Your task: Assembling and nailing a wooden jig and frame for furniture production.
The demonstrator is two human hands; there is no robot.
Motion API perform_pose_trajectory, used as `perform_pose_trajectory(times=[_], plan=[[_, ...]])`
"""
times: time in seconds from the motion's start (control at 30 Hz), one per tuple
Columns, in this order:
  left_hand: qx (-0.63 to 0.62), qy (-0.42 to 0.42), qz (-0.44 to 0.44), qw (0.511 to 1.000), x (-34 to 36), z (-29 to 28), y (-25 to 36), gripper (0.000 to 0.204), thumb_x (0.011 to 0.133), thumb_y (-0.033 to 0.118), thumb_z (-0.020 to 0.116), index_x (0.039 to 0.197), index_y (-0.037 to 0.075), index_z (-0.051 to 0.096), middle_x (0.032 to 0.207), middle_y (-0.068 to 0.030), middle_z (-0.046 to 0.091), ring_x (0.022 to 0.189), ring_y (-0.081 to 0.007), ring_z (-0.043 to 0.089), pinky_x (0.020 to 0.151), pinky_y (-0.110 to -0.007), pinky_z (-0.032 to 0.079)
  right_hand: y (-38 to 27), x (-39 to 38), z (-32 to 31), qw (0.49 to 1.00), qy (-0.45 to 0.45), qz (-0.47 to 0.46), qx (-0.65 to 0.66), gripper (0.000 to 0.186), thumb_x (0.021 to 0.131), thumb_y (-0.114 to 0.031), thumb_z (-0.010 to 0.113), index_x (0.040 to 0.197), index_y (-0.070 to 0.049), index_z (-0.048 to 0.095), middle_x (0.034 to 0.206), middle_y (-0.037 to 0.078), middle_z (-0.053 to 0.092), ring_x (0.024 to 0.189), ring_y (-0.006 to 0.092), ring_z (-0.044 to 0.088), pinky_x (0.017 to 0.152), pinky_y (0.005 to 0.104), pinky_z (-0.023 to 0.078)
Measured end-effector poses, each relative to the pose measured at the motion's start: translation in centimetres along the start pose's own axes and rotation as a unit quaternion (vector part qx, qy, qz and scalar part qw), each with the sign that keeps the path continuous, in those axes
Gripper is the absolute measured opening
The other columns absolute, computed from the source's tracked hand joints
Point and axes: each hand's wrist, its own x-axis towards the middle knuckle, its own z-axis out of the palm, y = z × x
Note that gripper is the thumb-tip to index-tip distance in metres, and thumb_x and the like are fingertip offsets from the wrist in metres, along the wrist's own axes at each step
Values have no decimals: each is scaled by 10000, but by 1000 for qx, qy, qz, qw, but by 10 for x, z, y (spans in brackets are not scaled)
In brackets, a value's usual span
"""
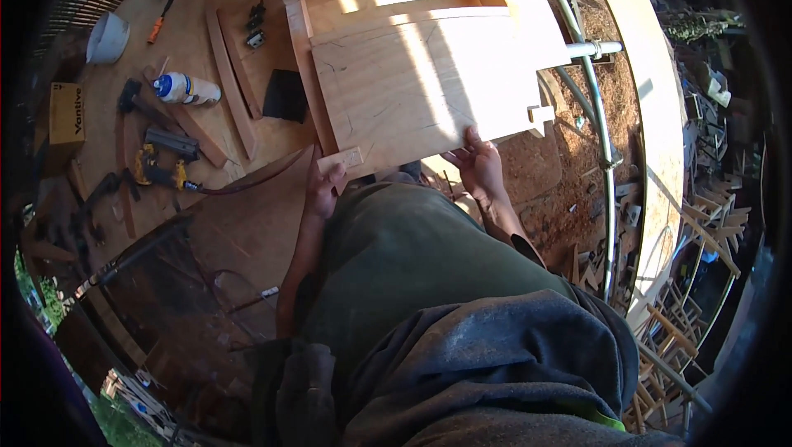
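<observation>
A pale plywood panel (pixel 396 76) with pencil marks lies across a wooden frame in front of me. At its near left corner, my left hand (pixel 322 187) is closed on a small wooden block (pixel 342 158), thumb on top; whether the block is fixed to the panel I cannot tell. My right hand (pixel 481 173) grips the panel's near edge, thumb on the upper face and the other fingers partly hidden below. Another small wooden block (pixel 541 115) juts out at the panel's right corner. A reddish wood strip (pixel 318 92) runs along the panel's left side.
On the workbench to the left are a yellow and black nail gun (pixel 161 168) with a hose, a spray can (pixel 187 89), wood strips (pixel 231 84), an orange-handled tool (pixel 157 28), a white bucket (pixel 108 38) and a cardboard box (pixel 68 113). Metal poles (pixel 596 88) stand at right.
</observation>
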Motion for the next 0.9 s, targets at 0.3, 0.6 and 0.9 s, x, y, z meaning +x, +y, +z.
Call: perform_pose_trajectory(times=[0.3,0.6,0.9], plan=[[87,-45,4,995,2,14,10,946,782,316,782,1484,2,231,1309,-119,518,1219,-216,515,1000,-331,440,8,-1,-28,999,36,12,35,344,1023,-304,497,1250,-50,550,1169,117,620,1116,314,612,961,493,511],[-40,-94,-45,994,-8,-1,2,1230,721,431,832,1564,46,22,1416,-149,436,1270,-243,476,1006,-336,429,7,-24,-12,997,66,1,41,384,1029,-297,477,1310,-35,491,1233,139,591,1209,347,552,1037,525,447],[-321,-68,-245,913,30,-55,-9,748,941,561,509,1479,63,360,1346,-126,557,1237,-284,526,1006,-380,433,11,-24,-16,994,97,9,48,392,1025,-295,488,1305,-20,481,1239,140,580,1145,344,588,972,509,498]])
